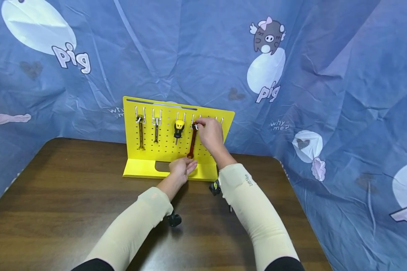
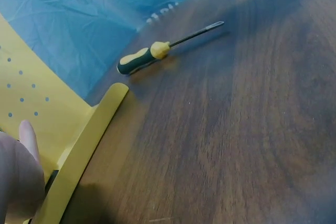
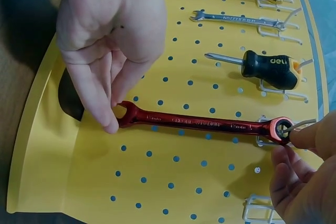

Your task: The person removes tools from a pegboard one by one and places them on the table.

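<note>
A red combination wrench [image 3: 199,124] hangs against the yellow pegboard [image 1: 162,154], with a white hook's prong through its ring end. My right hand [image 1: 211,133] pinches that ring end between thumb and fingers; the right wrist view catches these fingers [image 3: 294,182] at its edge. Lower down, my left hand [image 3: 113,40] reaches to the open end, its fairly straight fingertips touching or almost touching the metal. In the left wrist view only part of the left hand [image 2: 21,174] shows, and the wrench is out of sight.
Left of the red wrench hang a stubby yellow-black screwdriver [image 1: 179,130], a small silver wrench [image 1: 156,131] and a longer wrench [image 1: 141,133]. An empty hook [image 3: 257,208] is on the other side. A long screwdriver [image 2: 142,59] lies on the wooden table [image 1: 71,180] beside the board.
</note>
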`<state>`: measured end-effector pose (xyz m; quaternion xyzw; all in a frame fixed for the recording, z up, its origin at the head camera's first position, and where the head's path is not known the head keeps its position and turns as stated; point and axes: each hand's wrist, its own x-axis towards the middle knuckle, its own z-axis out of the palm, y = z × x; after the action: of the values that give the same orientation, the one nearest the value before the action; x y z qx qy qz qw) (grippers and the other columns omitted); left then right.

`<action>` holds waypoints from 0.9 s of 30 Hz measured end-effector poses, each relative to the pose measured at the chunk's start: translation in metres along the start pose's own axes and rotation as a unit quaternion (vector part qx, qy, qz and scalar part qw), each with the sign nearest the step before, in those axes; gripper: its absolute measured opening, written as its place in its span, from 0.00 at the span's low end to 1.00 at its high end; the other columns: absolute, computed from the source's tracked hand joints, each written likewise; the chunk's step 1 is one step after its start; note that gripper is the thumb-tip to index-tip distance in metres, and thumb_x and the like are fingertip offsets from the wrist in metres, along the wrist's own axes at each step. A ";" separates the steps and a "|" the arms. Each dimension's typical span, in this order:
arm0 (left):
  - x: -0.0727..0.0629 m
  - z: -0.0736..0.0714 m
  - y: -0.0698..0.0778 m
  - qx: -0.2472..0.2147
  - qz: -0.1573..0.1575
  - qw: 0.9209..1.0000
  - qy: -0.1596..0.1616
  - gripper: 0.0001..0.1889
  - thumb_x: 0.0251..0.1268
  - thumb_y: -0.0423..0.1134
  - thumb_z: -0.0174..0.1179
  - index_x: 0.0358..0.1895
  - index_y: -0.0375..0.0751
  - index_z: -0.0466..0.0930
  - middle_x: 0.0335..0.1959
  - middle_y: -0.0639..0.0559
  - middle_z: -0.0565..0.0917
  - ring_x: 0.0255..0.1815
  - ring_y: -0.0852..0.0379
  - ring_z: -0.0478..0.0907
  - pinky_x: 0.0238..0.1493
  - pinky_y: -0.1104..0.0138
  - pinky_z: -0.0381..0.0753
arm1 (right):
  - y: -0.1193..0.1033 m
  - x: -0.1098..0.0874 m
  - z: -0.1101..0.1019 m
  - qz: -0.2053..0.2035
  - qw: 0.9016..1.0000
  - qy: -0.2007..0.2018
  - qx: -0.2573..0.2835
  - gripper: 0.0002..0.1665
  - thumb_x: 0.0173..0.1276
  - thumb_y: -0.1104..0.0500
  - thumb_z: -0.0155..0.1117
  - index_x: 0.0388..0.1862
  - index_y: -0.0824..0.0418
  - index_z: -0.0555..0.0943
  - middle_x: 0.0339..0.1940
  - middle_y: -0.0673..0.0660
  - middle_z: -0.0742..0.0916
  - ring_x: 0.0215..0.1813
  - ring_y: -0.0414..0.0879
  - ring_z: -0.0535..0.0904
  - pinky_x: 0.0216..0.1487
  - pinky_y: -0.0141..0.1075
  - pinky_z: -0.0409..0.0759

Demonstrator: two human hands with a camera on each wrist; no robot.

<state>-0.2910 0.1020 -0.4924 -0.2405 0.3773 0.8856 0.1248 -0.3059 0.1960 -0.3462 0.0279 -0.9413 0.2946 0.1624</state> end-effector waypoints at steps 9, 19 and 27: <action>-0.006 -0.002 -0.004 -0.013 -0.006 1.000 0.012 0.16 0.74 0.26 0.52 0.60 0.25 0.75 0.54 0.30 0.82 0.44 0.46 0.88 0.41 0.63 0.87 | -0.002 -0.001 0.001 0.011 1.000 -0.009 -0.007 0.13 0.77 0.60 0.59 0.54 0.56 0.87 0.50 0.54 0.89 0.51 0.48 0.83 0.48 0.41 0.81; -0.013 0.002 -0.007 0.021 0.008 1.000 -0.003 0.12 0.69 0.22 0.57 0.53 0.21 0.77 0.52 0.26 0.82 0.26 0.54 0.87 0.36 0.64 0.87 | -0.010 0.001 -0.006 0.001 1.000 -0.025 0.005 0.11 0.79 0.60 0.55 0.51 0.60 0.83 0.47 0.56 0.86 0.49 0.51 0.81 0.50 0.44 0.79; -0.011 -0.004 -0.014 0.099 0.059 0.991 -0.062 0.20 0.68 0.21 0.58 0.62 0.25 0.71 0.54 0.28 0.79 0.23 0.56 0.85 0.33 0.64 0.87 | -0.003 -0.001 -0.008 -0.005 1.000 -0.016 0.012 0.08 0.77 0.65 0.56 0.47 0.61 0.83 0.43 0.56 0.87 0.48 0.52 0.81 0.50 0.43 0.78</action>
<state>-0.2742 0.1080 -0.4979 -0.1491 0.4682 0.8628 0.1190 -0.3024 0.1977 -0.3387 0.0393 -0.9400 0.3047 0.1481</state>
